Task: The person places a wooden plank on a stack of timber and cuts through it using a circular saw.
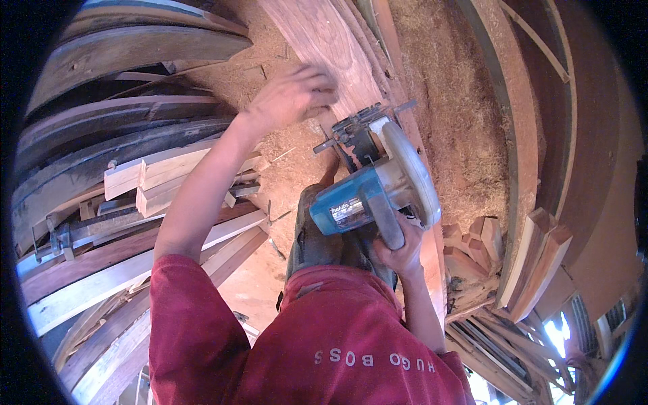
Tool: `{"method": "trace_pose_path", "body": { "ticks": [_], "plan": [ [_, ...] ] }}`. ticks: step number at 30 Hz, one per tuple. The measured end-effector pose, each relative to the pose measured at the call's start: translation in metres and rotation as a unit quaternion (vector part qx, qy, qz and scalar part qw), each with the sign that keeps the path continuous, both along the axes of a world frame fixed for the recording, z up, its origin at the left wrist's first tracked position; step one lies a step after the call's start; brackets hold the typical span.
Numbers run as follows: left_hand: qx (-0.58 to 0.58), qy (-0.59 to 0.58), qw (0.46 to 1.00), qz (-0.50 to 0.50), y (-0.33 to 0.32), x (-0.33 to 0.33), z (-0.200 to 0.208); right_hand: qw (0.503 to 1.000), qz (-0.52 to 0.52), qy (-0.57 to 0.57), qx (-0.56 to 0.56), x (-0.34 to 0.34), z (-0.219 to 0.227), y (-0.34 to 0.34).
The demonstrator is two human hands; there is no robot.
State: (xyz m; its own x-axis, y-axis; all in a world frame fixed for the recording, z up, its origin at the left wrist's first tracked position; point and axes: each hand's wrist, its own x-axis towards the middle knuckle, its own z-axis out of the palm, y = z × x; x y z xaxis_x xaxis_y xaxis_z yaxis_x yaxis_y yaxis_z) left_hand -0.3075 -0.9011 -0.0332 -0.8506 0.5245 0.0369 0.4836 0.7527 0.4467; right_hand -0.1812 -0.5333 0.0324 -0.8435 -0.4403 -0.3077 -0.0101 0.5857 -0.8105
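Observation:
My right hand (403, 248) is wrapped round the rear handle of a blue circular saw (352, 201). The saw's grey blade guard faces right, and its dark metal base rests at or just above a long reddish-brown board (331, 50). Whether the blade touches the wood is hidden. Over the left edge of that board, ahead of the saw, is my left hand (293, 98). Its fingers are apart, loosely bent and slightly blurred, with nothing seen in them.
Stacked planks (128, 142) and curved timbers fill the left side. Sawdust (445, 101) covers the ground on both sides of the board. Cut blocks (482, 243) lie to the right, near long curved timbers (516, 128) and two short beams (536, 263).

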Motion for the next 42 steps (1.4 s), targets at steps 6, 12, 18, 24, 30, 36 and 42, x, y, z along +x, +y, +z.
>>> {"method": "trace_pose_path", "body": {
  "ticks": [6, 12, 18, 24, 30, 36, 42],
  "plan": [
    [-0.072, 0.092, 0.990, -0.080, 0.006, 0.007, -0.014, 0.999, -0.009, 0.045, -0.003, -0.002, 0.000, -0.006],
    [-0.118, 0.204, 0.952, -0.194, 0.006, 0.004, -0.026, 0.999, -0.004, 0.048, -0.001, -0.008, 0.007, -0.013],
    [-0.016, 0.127, 0.990, -0.058, -0.031, -0.012, -0.056, 0.999, -0.002, 0.047, 0.009, -0.009, 0.010, -0.014],
    [0.052, 0.218, 0.907, 0.357, -0.028, -0.006, -0.010, 0.998, 0.008, 0.050, 0.028, -0.006, 0.003, -0.009],
    [0.159, -0.032, 0.938, 0.306, 0.123, 0.151, 0.054, 1.000, -0.020, -0.012, 0.006, -0.009, 0.015, -0.018],
    [-0.006, -0.041, 0.923, 0.383, 0.189, 0.193, 0.059, 0.998, -0.027, 0.054, 0.000, -0.003, 0.003, -0.013],
    [-0.015, -0.003, 0.913, 0.408, 0.195, 0.190, 0.048, 0.996, -0.001, 0.084, -0.025, -0.010, -0.015, -0.011]
  ]
}}
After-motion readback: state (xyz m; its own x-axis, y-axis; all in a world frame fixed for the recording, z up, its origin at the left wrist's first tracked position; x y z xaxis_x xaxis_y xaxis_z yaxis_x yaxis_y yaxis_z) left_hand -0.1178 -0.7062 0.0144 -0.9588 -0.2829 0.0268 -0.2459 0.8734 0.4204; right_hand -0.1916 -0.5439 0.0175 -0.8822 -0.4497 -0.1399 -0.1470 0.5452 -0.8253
